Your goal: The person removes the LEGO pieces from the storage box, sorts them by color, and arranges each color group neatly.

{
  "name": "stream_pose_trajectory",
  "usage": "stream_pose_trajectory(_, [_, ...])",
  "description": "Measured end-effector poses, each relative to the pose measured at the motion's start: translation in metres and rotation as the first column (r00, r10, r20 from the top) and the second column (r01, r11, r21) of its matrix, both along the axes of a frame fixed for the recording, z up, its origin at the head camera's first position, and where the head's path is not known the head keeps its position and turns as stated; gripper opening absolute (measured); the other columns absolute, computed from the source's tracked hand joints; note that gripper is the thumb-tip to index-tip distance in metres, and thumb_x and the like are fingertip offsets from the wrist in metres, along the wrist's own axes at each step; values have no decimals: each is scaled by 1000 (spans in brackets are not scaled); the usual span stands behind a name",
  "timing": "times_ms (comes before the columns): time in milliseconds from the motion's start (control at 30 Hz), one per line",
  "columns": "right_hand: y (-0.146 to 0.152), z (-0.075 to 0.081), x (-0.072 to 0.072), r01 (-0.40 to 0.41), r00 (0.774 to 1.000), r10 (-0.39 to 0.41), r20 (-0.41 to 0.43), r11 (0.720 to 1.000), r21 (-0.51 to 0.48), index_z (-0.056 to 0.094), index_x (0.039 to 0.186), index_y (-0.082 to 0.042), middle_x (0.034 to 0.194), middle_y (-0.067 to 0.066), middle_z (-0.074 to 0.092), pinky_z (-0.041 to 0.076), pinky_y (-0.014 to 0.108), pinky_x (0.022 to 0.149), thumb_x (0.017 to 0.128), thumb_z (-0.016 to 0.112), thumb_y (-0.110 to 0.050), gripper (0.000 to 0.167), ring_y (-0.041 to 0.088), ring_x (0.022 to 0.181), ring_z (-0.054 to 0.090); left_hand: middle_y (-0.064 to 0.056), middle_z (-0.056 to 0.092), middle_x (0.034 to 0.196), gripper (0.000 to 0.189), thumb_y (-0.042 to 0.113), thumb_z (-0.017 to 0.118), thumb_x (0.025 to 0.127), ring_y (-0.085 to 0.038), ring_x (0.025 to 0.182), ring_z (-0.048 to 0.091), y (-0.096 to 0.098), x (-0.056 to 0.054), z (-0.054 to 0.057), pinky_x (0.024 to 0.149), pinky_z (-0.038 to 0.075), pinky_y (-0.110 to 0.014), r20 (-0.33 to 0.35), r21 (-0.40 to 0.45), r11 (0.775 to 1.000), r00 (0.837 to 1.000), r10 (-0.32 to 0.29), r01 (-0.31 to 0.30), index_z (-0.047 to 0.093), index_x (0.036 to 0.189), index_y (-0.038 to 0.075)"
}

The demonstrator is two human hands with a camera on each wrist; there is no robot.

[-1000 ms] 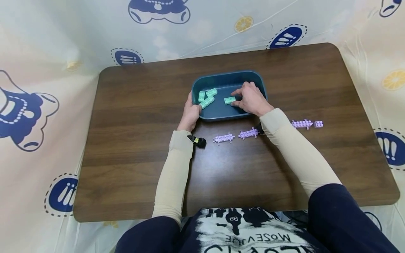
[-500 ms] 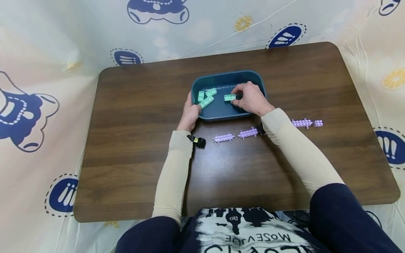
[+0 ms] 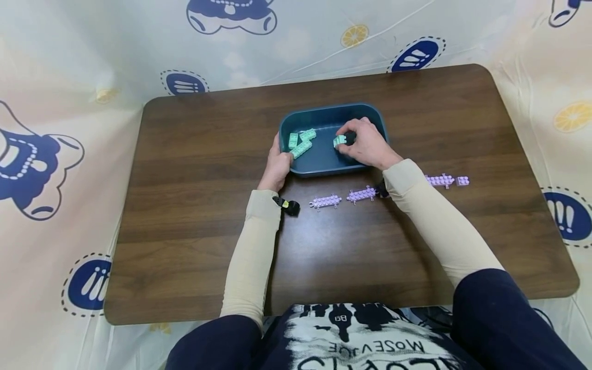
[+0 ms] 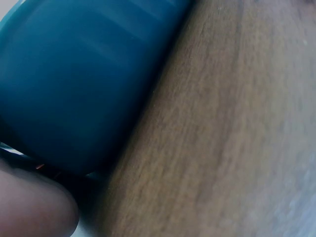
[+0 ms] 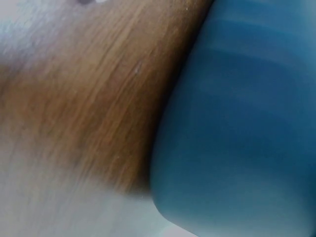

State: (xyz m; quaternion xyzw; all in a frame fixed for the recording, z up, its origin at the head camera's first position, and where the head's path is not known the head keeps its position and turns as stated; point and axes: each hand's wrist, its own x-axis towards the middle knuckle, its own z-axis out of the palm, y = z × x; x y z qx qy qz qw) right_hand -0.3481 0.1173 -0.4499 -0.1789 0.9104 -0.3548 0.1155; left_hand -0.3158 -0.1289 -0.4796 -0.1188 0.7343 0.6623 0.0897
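My left hand (image 3: 277,167) grips the left end of a dark teal plastic tray (image 3: 324,165), thumb at the rim. In the left wrist view, a fingertip (image 4: 34,205) shows close to the tray's outer wall (image 4: 84,89). Over the tray's right half, my right hand (image 3: 370,146) pinches a mint-green toy building brick (image 3: 339,141) between thumb and fingers. Three more mint bricks lie at the tray's left side: a long one (image 3: 302,149), a second (image 3: 308,134) and a third (image 3: 293,140). Only the tray's outer wall (image 5: 237,123) fills the right wrist view; the hand is hidden there.
Along the near side of the tray, purple brick pieces lie in a row on the brown wooden table (image 3: 194,231): one piece (image 3: 326,201), another (image 3: 362,195), a third (image 3: 439,180) beyond the right forearm, and a small brick (image 3: 462,181) at the end.
My right thumb and fingers have closed on the mint brick, which has turned from lying lengthwise to more end-on. The left hand and tray have stayed put.
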Motion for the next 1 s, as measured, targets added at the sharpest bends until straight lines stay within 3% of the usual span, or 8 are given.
stream_pose_trajectory(133, [0, 0, 1, -2, 1000, 3, 24, 1000, -23, 64, 117, -12, 121, 10, 53, 40, 44, 88, 89, 68, -23, 31, 27, 107, 41, 4, 19, 160, 94, -14, 39, 74, -12, 136, 23, 0, 0, 1, 106, 25, -28, 7, -4, 1000, 1000, -6, 6, 14, 157, 21])
stream_pose_trajectory(333, [0, -1, 0, -61, 997, 58, -49, 997, -48, 65, 123, -8, 110, 8, 58, 38, 41, 86, 90, 68, -28, 39, 26, 103, 44, 4, 17, 160, 93, -13, 38, 75, -12, 138, 21, -1, 0, 2, 108, 23, -30, 15, -2, 1000, 1000, -5, 5, 12, 158, 21])
stream_pose_trajectory(500, [-1, -1, 3, -110, 991, 108, -83, 994, -17, 56, 139, -14, 98, 8, 49, 34, 37, 77, 92, 66, -29, 50, 26, 95, 41, 4, 19, 160, 93, -13, 38, 74, -14, 135, 25, -2, 2, 0, 101, 27, -29, -7, 1, 1000, 1000, -9, 9, 14, 157, 22])
stream_pose_trajectory(567, [-2, 0, 5, -113, 991, 111, -74, 993, -17, 52, 142, -12, 100, 8, 47, 36, 36, 80, 92, 66, -28, 54, 26, 95, 42, 4, 20, 159, 94, -14, 37, 73, -14, 133, 26, -1, 3, -1, 97, 28, -29, -12, 4, 1000, 1000, -11, 11, 14, 157, 22])
stream_pose_trajectory(667, [-2, 3, 8, -92, 994, 89, -69, 995, -40, 55, 135, -6, 104, 8, 49, 39, 36, 85, 90, 68, -26, 51, 25, 98, 45, 4, 20, 159, 94, -13, 37, 73, -16, 131, 27, -1, 4, -3, 95, 29, -30, -11, 1, 1000, 1000, -14, 14, 14, 157, 22])
stream_pose_trajectory(800, [-3, 9, 13, -71, 995, 67, -79, 996, -58, 62, 117, -6, 104, 7, 51, 41, 37, 86, 88, 72, -24, 35, 24, 99, 45, 4, 21, 159, 91, -12, 38, 76, -16, 132, 27, -1, 4, -3, 103, 27, -31, -13, 3, 1000, 1000, -14, 14, 16, 157, 22])
stream_pose_trajectory(1000, [-5, 21, 22, -72, 992, 69, -102, 997, -35, 67, 113, -10, 102, 4, 51, 41, 37, 85, 87, 72, -25, 30, 23, 101, 44, 3, 22, 158, 91, -13, 38, 75, -16, 133, 27, -1, 2, -1, 108, 23, -32, -27, 5, 1000, 999, -16, 16, 16, 157, 20])
